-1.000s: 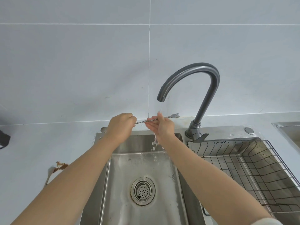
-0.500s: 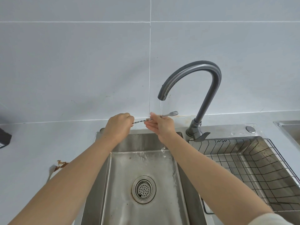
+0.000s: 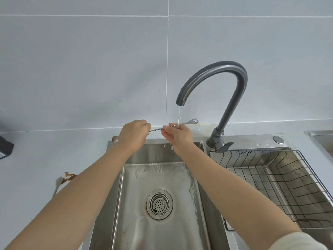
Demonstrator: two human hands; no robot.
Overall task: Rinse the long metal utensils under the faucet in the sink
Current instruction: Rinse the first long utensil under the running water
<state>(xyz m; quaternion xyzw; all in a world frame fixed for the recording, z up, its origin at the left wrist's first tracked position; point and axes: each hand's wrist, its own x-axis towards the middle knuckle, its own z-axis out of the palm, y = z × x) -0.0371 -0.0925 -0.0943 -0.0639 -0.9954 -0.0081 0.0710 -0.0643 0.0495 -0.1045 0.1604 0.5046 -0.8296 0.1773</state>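
A long thin metal utensil [image 3: 189,122] with a twisted stem and a small fork end lies level above the back of the steel sink [image 3: 158,179]. My left hand [image 3: 134,135] is closed around its left end. My right hand [image 3: 177,135] pinches the stem near the middle, fingers wrapped on it. A thin stream of water falls from the grey curved faucet [image 3: 223,98] onto the stem just right of my right fingers. The fork end pokes out to the right, toward the faucet's post.
A round strainer drain [image 3: 159,203] sits in the basin floor. A black wire basket [image 3: 281,184] fills the right basin. The faucet lever [image 3: 223,147] points forward at its base. A rusty-stained utensil [image 3: 62,181] lies on the left counter, and a dark object [image 3: 5,148] at the far left edge.
The water stream has thinned and splashing below my right hand has stopped. Both hands stayed on the utensil, my right hand shifting slightly along the stem.
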